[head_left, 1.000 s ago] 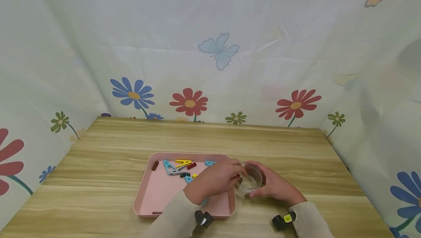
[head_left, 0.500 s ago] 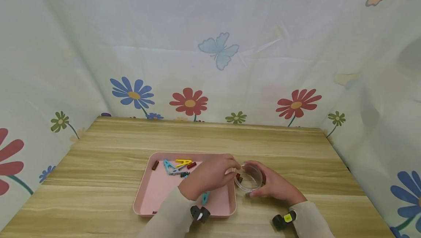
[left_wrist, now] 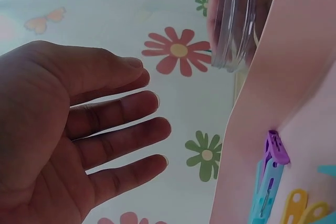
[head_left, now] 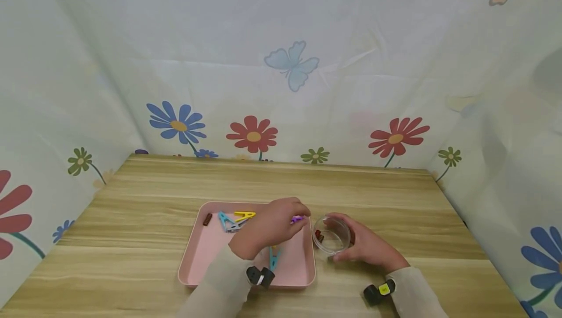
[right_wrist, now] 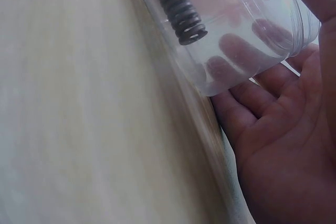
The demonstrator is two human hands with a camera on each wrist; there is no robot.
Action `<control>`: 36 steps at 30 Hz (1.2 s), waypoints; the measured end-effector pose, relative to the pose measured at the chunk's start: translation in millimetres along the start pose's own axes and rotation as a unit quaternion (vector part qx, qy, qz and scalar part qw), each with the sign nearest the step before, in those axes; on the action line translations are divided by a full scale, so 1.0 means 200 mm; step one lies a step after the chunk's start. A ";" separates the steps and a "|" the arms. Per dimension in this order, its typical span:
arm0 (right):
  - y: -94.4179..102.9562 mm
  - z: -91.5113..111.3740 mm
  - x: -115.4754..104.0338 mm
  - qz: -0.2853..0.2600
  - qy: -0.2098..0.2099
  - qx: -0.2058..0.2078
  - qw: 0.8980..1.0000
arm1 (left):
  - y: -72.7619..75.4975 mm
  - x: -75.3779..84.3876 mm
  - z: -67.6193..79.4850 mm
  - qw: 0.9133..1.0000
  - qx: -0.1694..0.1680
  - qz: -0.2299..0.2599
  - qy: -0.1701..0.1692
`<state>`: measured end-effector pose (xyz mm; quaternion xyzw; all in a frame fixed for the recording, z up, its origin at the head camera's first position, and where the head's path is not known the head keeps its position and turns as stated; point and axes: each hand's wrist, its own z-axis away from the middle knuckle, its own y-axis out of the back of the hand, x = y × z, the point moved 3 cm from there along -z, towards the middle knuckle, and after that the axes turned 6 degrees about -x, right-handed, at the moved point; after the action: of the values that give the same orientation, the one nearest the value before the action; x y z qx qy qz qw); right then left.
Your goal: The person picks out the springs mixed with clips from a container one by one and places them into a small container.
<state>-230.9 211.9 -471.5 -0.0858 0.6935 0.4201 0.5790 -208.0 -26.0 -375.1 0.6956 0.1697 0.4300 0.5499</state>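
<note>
Jar (head_left: pixel 335 241) of clear, smooth plastic, round with a ridged rim, sits just to the right of the pink tray (head_left: pixel 199 262); I cannot tell whether its base touches the desk (head_left: pixel 373 188). Through its wall, my right wrist view gives me a thick, tightly coiled metal spring (right_wrist: pixel 179 10). The right hand (head_left: pixel 366 246) grasps the jar, fingers curved around its side. The left hand (head_left: pixel 280 223) hangs over the tray's right part, fingers released and loosely extended. The tray is shallow and smooth, with rounded corners. Near the left fingers I see a purple clip (head_left: pixel 296 219); farther left lie a slim yellow clip (head_left: pixel 244 215) and a V-shaped blue clip (head_left: pixel 224 220). A dark coil (head_left: pixel 208 219) occupies the far-left corner. Streaky wood grain covers the desk, and behind it hangs creased cloth (head_left: pixel 351 93) printed with flowers.
</note>
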 end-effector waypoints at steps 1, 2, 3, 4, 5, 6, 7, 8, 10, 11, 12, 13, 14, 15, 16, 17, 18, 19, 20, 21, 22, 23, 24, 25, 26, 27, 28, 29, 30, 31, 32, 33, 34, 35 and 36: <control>0.00 0.00 0.00 0.000 0.001 0.000 1.000 | 0.00 -0.01 0.00 1.000 0.001 0.000 0.003; 0.00 0.00 0.00 0.001 0.001 -0.001 1.000 | 0.01 -0.01 0.01 1.000 0.003 0.001 0.003; 0.00 0.00 0.00 0.004 -0.001 0.000 1.000 | 0.01 -0.01 0.01 1.000 0.006 0.003 0.001; 0.00 0.00 0.00 0.003 -0.002 -0.001 1.000 | 0.01 -0.02 0.01 1.000 0.009 0.004 0.000; 0.00 0.00 0.00 0.004 -0.004 -0.001 1.000 | 0.02 -0.02 0.01 1.000 0.012 0.004 -0.003; 0.00 0.00 0.00 0.005 -0.007 0.000 1.000 | 0.02 -0.03 0.01 1.000 0.014 0.004 -0.005; 0.00 0.00 0.00 0.006 -0.008 0.000 1.000 | 0.02 -0.03 0.02 1.000 0.017 0.006 -0.007; 0.00 0.00 0.00 0.006 -0.011 0.001 1.000 | 0.03 -0.04 0.02 1.000 0.018 0.008 -0.008; 0.00 0.00 0.00 0.007 -0.017 0.002 1.000 | 0.04 -0.05 0.02 1.000 0.019 0.012 -0.007; 0.00 0.00 0.00 0.010 -0.021 0.004 1.000 | 0.04 -0.05 0.02 1.000 0.019 0.013 -0.005; 0.00 0.00 -0.01 0.011 -0.024 0.004 1.000 | 0.04 -0.06 0.02 1.000 0.018 0.015 -0.002; 0.00 0.00 -0.01 0.011 -0.027 0.005 1.000 | 0.05 -0.06 0.02 1.000 0.016 0.018 0.003; 0.00 0.00 -0.01 0.013 -0.030 0.006 0.999 | 0.05 -0.07 0.03 1.000 0.014 0.022 0.009; 0.00 0.00 -0.01 0.015 -0.031 0.006 0.999 | 0.05 -0.08 0.03 0.999 0.012 0.025 0.015; 0.00 0.00 -0.01 0.016 -0.031 0.006 0.999 | 0.06 -0.09 0.03 0.999 0.011 0.027 0.020; 0.00 0.00 -0.01 0.016 -0.030 0.006 0.999 | 0.06 -0.09 0.03 0.999 0.011 0.029 0.024; 0.00 0.00 -0.02 0.015 -0.029 0.006 0.999 | 0.06 -0.10 0.04 0.999 0.011 0.032 0.027; 0.00 0.00 -0.02 0.013 -0.028 0.005 1.000 | 0.06 -0.11 0.04 0.999 0.011 0.032 0.030; 0.01 0.00 -0.02 0.010 -0.028 0.004 1.000 | 0.07 -0.11 0.04 0.999 0.011 0.031 0.030; 0.01 0.00 -0.02 0.006 -0.026 0.003 1.000 | 0.07 -0.12 0.04 0.999 0.011 0.031 0.030; 0.01 0.00 -0.02 0.001 -0.026 0.003 1.000 | 0.07 -0.12 0.04 0.999 0.010 0.032 0.029; 0.01 0.00 -0.02 -0.002 -0.026 0.002 1.000 | 0.07 -0.13 0.04 0.999 0.009 0.033 0.031; 0.01 0.00 -0.02 -0.004 -0.027 0.002 1.000 | 0.07 -0.13 0.04 0.999 0.007 0.032 0.033; 0.01 0.00 -0.02 -0.006 -0.028 0.002 1.000 | 0.07 -0.14 0.05 0.999 0.003 0.034 0.035; 0.01 0.00 -0.02 -0.004 -0.028 0.003 1.000 | 0.07 -0.14 0.05 0.999 0.001 0.037 0.037; 0.01 0.00 -0.02 -0.003 -0.029 0.003 1.000 | 0.08 -0.14 0.05 0.999 -0.002 0.038 0.039; 0.01 0.00 -0.02 -0.001 -0.030 0.004 1.000 | 0.08 -0.15 0.05 0.998 -0.005 0.039 0.042; 0.01 0.00 -0.02 0.000 -0.029 0.004 1.000 | 0.08 -0.15 0.05 0.998 -0.007 0.040 0.045; 0.01 0.00 -0.02 0.000 -0.029 0.004 1.000 | 0.08 -0.15 0.05 0.998 -0.009 0.041 0.047; 0.00 0.00 -0.02 -0.001 -0.027 0.003 1.000 | 0.08 -0.16 0.05 0.998 -0.011 0.042 0.050; 0.00 0.00 -0.02 -0.001 -0.026 0.003 1.000 | 0.07 -0.16 0.05 0.998 -0.013 0.043 0.054; 0.00 0.00 -0.02 -0.004 -0.024 0.002 1.000 | 0.07 -0.17 0.05 0.997 -0.015 0.043 0.059; 0.00 0.00 -0.01 -0.006 -0.022 0.001 1.000 | 0.07 -0.17 0.05 0.997 -0.016 0.046 0.063; 0.00 0.00 -0.01 -0.008 -0.021 0.000 1.000 | 0.07 -0.18 0.05 0.997 -0.018 0.046 0.067; 0.00 0.00 -0.01 -0.009 -0.019 -0.001 1.000 | 0.06 -0.19 0.05 0.996 -0.018 0.049 0.070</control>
<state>-229.9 210.9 -469.7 -0.0846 0.6813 0.4169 0.5957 -225.5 -62.6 -379.2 0.6613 0.1655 0.5069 0.5276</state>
